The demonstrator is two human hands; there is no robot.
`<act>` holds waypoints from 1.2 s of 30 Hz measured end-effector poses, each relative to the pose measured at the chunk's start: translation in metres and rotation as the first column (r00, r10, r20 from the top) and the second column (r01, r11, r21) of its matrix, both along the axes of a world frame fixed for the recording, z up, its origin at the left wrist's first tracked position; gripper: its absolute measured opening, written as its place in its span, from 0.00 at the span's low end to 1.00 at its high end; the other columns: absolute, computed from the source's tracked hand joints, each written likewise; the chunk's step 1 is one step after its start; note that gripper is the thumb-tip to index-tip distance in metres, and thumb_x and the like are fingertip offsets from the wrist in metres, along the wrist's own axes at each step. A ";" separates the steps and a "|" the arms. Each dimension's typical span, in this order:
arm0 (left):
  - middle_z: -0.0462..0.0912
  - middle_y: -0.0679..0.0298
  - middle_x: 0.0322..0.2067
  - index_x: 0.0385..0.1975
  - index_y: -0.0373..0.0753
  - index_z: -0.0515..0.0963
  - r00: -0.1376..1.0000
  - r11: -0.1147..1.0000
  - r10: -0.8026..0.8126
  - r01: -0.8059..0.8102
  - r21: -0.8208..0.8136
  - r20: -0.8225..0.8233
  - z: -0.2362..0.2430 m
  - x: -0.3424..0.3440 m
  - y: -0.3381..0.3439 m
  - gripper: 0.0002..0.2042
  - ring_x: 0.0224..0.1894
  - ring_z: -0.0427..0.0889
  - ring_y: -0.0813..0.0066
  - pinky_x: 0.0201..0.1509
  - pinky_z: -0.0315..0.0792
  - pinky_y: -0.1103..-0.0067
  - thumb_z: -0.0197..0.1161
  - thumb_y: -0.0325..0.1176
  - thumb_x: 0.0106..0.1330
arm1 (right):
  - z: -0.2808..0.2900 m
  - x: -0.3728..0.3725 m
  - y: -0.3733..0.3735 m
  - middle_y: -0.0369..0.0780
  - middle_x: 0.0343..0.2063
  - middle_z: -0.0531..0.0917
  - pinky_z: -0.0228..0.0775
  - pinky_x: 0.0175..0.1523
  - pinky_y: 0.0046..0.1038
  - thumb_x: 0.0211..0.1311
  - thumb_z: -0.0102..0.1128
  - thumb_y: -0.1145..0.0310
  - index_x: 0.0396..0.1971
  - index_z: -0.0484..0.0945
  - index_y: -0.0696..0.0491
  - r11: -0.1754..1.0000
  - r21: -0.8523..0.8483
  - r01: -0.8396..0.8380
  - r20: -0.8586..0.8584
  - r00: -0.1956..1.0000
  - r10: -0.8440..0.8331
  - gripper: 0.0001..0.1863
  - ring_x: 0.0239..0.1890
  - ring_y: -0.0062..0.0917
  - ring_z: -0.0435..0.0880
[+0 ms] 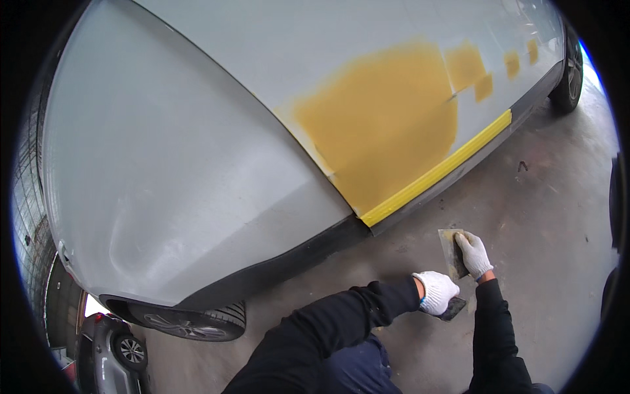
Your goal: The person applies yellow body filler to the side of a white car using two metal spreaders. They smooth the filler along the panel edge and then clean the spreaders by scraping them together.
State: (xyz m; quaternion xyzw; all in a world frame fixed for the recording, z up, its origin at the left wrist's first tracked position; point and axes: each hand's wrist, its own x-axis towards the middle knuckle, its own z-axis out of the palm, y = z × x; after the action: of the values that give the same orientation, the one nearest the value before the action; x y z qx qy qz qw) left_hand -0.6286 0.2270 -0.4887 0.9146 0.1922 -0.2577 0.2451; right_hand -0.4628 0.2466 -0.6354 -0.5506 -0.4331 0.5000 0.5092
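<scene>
Pale grey car (164, 177), ochre patches (387, 118), yellow tape (436, 172), white gloves (474, 254), dark spreader (453, 309)

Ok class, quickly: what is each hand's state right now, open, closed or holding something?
Left hand: closed, holding a dark flat tool.
Right hand: closed, holding a thin flat plate.

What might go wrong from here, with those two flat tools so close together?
The right hand holds a flat tool close to the dark tool in the left hand; the two might knock together.
The right hand's tool bears what looks like yellowish residue, which could drop onto the floor.
The yellow strip ends beside the dark wheel-arch trim, so stray material could mark that uncovered trim.
</scene>
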 end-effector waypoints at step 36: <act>0.83 0.58 0.32 0.44 0.37 0.81 0.413 0.218 0.028 -0.891 0.398 0.910 0.098 -0.148 -0.018 0.14 0.27 0.85 0.57 0.31 0.80 0.71 0.71 0.23 0.57 | 0.144 -0.062 -0.036 0.46 0.17 0.68 0.63 0.27 0.32 0.63 0.69 0.68 0.24 0.69 0.58 0.886 0.341 -0.315 0.415 0.896 0.159 0.17 0.21 0.27 0.63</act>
State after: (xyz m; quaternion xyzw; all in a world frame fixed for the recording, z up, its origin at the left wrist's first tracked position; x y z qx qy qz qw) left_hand -0.7769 0.2089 -0.3911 0.7718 0.4772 0.3949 -0.1439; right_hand -0.5252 0.2103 -0.4915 -0.4618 -0.6802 0.3459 0.4521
